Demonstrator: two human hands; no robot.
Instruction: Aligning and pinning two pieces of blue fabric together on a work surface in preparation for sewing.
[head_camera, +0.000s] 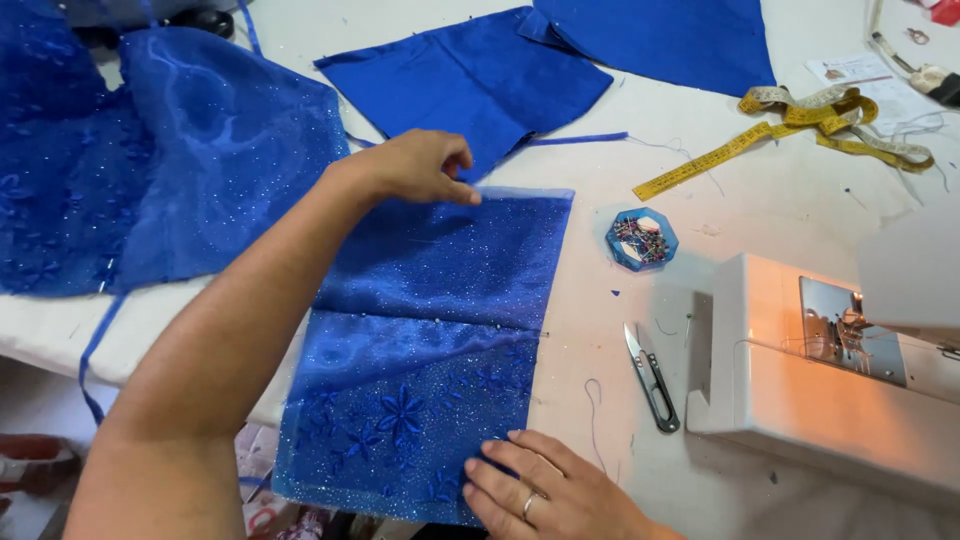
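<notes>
A rectangular panel of glittery blue fabric (430, 320) with embroidered flowers on its near half lies flat on the white table (780, 190). My left hand (420, 165) reaches across to the panel's far edge, fingertips pinching or pressing that edge. My right hand (550, 490), with a ring on one finger, rests flat on the near right corner of the panel, fingers spread.
More blue fabric pieces (480, 75) lie at the back and a large sparkly one (150, 150) at the left. A yellow tape measure (800, 125), a hexagonal pin box (642, 240), black thread snips (652, 380) and a white sewing machine (840, 370) sit to the right.
</notes>
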